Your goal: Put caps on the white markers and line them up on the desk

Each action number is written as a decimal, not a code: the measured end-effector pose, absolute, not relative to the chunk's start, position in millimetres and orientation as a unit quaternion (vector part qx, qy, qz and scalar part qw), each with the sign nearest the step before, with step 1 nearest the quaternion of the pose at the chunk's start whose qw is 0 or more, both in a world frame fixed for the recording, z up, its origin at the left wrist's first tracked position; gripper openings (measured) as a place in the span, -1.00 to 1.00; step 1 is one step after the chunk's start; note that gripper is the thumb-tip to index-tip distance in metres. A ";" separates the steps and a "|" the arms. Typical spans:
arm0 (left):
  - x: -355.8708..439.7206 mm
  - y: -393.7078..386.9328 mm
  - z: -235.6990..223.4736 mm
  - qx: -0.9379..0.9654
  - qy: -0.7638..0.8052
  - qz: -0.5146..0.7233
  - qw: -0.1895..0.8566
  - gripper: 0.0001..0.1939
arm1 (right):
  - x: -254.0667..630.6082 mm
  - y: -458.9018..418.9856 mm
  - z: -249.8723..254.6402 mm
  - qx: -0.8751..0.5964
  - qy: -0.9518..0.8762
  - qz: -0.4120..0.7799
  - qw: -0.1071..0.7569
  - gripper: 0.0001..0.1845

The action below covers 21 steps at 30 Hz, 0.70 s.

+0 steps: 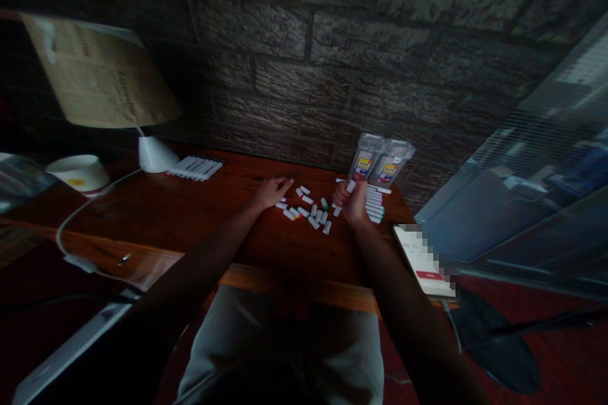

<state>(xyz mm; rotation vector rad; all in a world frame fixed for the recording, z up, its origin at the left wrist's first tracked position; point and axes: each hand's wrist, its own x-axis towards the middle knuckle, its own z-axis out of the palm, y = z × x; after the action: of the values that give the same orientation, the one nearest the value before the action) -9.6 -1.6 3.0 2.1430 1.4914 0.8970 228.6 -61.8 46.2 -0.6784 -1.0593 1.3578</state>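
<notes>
My right hand (355, 201) is closed in a fist, with a short white marker cap (351, 186) showing at the top of it. Whether more of a marker is inside the fist I cannot see. Just right of that hand lies a row of white markers (375, 210) with coloured ends, partly hidden by it. My left hand (275, 192) hovers at or rests on the table, fingers stretched out, with nothing visible in it. Between the hands, several loose white caps (314, 221) with coloured ends are scattered on the brown wooden table (285, 250).
Two clear plastic cases (390, 163) with yellow labels stand against the brick wall. Farther left are another row of markers (197, 168), a lamp (156, 155) and a white cup (80, 174). A white tablet-like device (420, 259) with a cable lies at the right edge.
</notes>
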 end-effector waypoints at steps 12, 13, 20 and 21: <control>-8.5 -2.2 4.2 0.767 0.527 0.320 0.179 -0.55 | 223.1 -64.4 51.9 -0.328 -0.453 0.583 0.590 -0.28; -8.5 -2.6 4.5 0.767 0.528 0.319 0.175 -0.55 | 223.7 -64.0 52.2 -0.329 -0.451 0.582 0.591 -0.28; -9.1 -2.5 3.7 0.765 0.527 0.320 0.187 -0.54 | 227.2 -57.0 44.3 -0.317 -0.459 0.549 0.622 -0.29; -9.3 -2.0 3.2 0.764 0.527 0.322 0.188 -0.54 | 226.4 -56.2 41.9 -0.320 -0.463 0.534 0.631 -0.31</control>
<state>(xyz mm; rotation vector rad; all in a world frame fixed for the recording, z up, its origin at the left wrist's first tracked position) -9.3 -2.0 3.2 2.1499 1.4825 0.9062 226.4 -56.2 41.9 -0.7317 -1.0608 1.2224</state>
